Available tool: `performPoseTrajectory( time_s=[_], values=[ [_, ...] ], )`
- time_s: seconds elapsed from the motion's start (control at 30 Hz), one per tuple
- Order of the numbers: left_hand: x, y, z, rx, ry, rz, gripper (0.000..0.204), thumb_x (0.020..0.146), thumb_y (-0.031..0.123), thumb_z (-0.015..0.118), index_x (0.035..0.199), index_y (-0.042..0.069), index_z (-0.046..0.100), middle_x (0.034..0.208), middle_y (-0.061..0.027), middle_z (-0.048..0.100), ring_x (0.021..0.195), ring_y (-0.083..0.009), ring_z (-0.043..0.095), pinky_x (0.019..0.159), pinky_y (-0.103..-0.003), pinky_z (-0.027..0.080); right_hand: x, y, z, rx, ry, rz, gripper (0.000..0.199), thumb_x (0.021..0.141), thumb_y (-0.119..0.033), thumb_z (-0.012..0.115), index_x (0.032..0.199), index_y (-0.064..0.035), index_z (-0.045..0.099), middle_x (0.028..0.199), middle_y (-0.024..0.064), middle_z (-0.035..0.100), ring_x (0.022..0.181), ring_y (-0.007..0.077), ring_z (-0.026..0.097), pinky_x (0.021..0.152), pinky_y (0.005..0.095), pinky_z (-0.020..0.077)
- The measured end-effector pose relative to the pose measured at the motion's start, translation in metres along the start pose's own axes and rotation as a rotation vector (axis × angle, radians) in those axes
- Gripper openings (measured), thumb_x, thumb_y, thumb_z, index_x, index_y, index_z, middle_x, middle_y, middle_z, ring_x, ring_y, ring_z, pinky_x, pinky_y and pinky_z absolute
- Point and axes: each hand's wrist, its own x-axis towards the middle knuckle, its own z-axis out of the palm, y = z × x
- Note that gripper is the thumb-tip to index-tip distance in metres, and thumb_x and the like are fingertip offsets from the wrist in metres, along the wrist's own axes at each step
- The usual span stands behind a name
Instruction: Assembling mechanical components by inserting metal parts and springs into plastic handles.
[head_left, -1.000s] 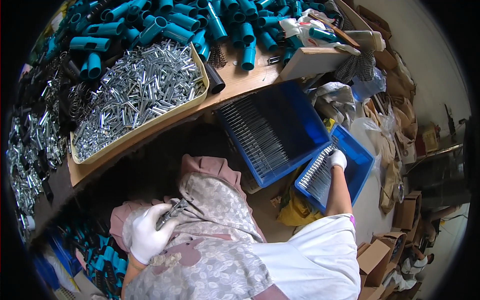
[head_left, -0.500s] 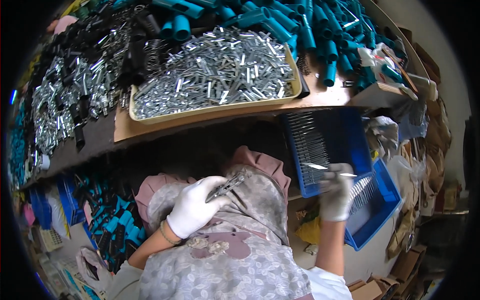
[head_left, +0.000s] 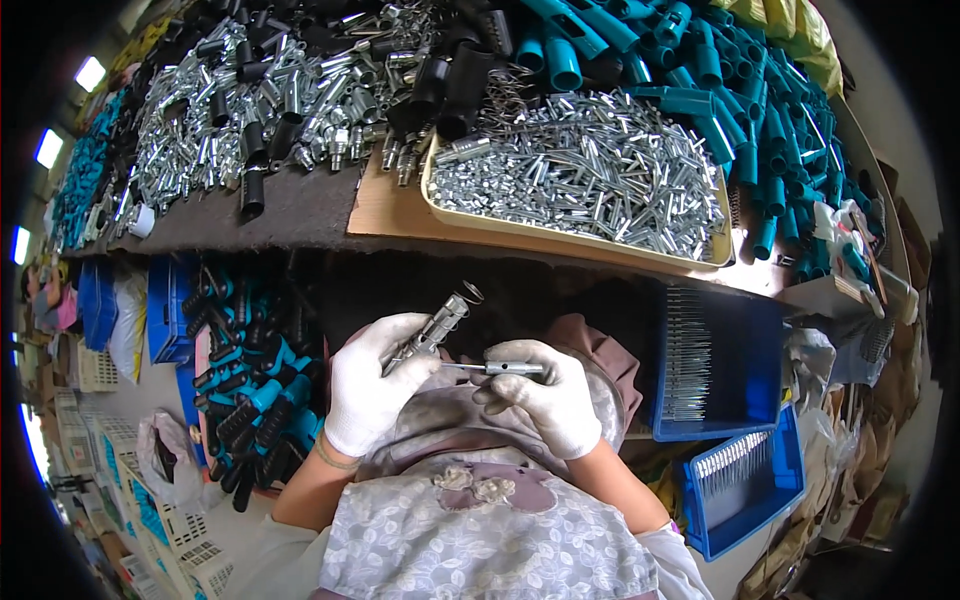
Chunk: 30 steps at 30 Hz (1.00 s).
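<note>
White gloves cover both hands above my lap. My left hand is closed around a silver metal mechanism with a coil spring at its far end. In the fingers of my right hand is a thin metal rod with a silver sleeve, which has small holes in its side. The rod's thin end points left and reaches the left hand's fingertips; whether it touches the mechanism I cannot tell.
On the bench ahead stands a cream tray of small metal parts, with teal tubes and silver fittings around it. Two blue bins holding rows of metal rods are at right. Teal-and-black tools pile up at left.
My right hand has come left from the blue bins to beside my left hand, bringing the rod. The left hand still holds the mechanism. The whole view has swung leftward.
</note>
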Motion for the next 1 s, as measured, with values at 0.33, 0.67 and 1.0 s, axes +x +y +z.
performPoseTrajectory(
  time_s=[0.33,0.67,1.0],
  values=[
    [0.010,-0.010,-0.010,0.233,-0.025,0.199,0.035,0.078,0.004,0.078,0.111,-0.002,0.068,0.094,-0.0115,0.073,0.082,-0.0159,0.069,0.076,-0.028,0.054,0.012,0.001,0.002,-0.307,0.098,-0.010,0.018,0.090,-0.007,0.068,0.106,0.0013,0.066,0.085,0.0024,0.066,0.072,0.0073,0.059,0.064,0.0217,0.0497],
    [0.003,-0.005,-0.032,0.427,-0.099,0.426,0.040,0.069,0.009,0.085,0.106,-0.001,0.070,0.092,-0.0147,0.071,0.077,-0.0271,0.069,0.073,-0.032,0.055,-0.016,-0.063,-0.033,-0.564,0.390,-0.259,0.008,0.086,-0.004,0.061,0.093,0.0004,0.062,0.076,-0.0022,0.057,0.067,0.0038,0.050,0.060,0.0211,0.0422],
    [0.000,0.003,-0.010,0.410,-0.270,0.486,0.033,0.076,0.013,0.082,0.106,0.003,0.071,0.089,-0.0129,0.072,0.078,-0.0288,0.071,0.069,-0.035,0.056,-0.016,-0.061,0.000,-0.712,0.109,-0.158,0.013,0.083,-0.004,0.064,0.094,0.0007,0.064,0.086,0.0024,0.063,0.079,0.0084,0.056,0.073,0.0242,0.0476]
  ],
)
